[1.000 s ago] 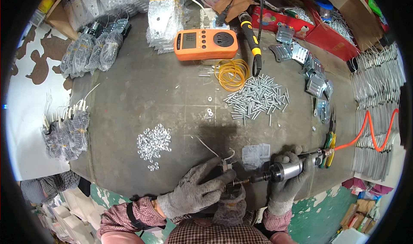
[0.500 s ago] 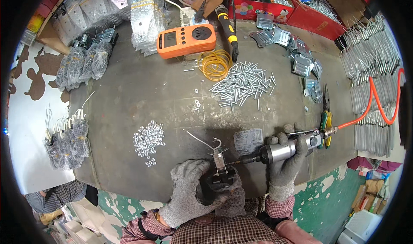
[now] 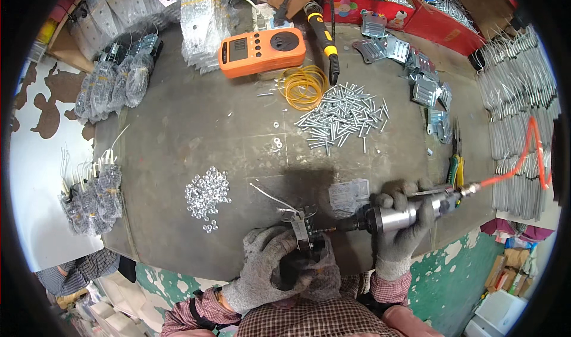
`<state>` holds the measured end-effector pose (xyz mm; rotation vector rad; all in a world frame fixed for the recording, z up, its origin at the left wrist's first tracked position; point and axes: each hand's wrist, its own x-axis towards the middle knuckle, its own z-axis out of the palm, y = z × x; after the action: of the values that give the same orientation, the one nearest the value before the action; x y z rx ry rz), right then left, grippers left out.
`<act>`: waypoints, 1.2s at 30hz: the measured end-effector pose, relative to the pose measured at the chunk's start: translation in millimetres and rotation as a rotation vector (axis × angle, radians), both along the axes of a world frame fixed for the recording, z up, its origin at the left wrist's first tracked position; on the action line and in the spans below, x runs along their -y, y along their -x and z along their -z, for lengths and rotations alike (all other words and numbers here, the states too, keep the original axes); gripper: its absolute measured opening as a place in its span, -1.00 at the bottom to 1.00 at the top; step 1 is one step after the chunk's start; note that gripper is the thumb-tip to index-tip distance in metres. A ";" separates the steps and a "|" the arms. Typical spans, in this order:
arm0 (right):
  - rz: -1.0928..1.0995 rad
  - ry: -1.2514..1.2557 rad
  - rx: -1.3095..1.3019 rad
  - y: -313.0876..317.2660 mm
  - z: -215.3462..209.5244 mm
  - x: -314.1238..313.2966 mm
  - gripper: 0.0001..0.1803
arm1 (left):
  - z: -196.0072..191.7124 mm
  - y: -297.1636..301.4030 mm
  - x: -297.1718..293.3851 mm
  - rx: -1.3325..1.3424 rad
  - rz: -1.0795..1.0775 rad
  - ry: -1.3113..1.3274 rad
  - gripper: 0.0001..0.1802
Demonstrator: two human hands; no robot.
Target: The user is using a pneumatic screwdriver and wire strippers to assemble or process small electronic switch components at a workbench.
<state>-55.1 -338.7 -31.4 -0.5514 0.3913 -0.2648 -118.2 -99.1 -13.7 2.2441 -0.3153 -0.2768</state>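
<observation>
My left hand (image 3: 264, 263), in a grey knitted glove, is closed round a dark part in bubble wrap (image 3: 324, 277) at the table's front edge. A metal bracket (image 3: 301, 229) with a white wire (image 3: 267, 195) sticks up from that part. My right hand (image 3: 404, 236), gloved too, is wrapped round a silver and black air screwdriver (image 3: 395, 219), fingers at its lever. The driver lies level, its bit pointing left at the bracket's side. Whether the bit touches a screw there is too small to tell. An orange hose (image 3: 505, 172) runs from the driver's rear.
Small shiny nuts (image 3: 205, 194) lie left, a heap of screws (image 3: 342, 117) in the middle. Behind stand an orange meter (image 3: 262, 52) and a yellow-black soldering iron (image 3: 323, 37). Pliers (image 3: 455, 164) and metal plates (image 3: 425, 90) lie right. A clear plastic piece (image 3: 349, 195) is beside the driver.
The bracket has tipped and dropped a little toward me in my left hand. My right hand and the driver have shifted slightly down. The hose has swung, and the whole view has moved slightly.
</observation>
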 end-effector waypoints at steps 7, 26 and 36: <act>-0.004 0.105 -0.119 -5.1 -3.6 1.4 -0.60 | 12.1 -3.4 2.5 0.148 0.007 0.050 -0.31; -0.063 -0.040 0.021 -7.8 8.8 2.9 -0.60 | -9.1 -44.8 -49.1 0.200 -0.038 -0.536 -0.59; -0.041 -0.004 -0.007 -6.9 7.8 2.4 -0.63 | 15.0 -20.6 -5.1 0.134 0.045 -0.162 -0.62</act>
<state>-48.3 -341.1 -39.2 -0.5559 0.3870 -0.2222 -97.5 -94.0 -28.8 2.4233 -0.4281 -0.1818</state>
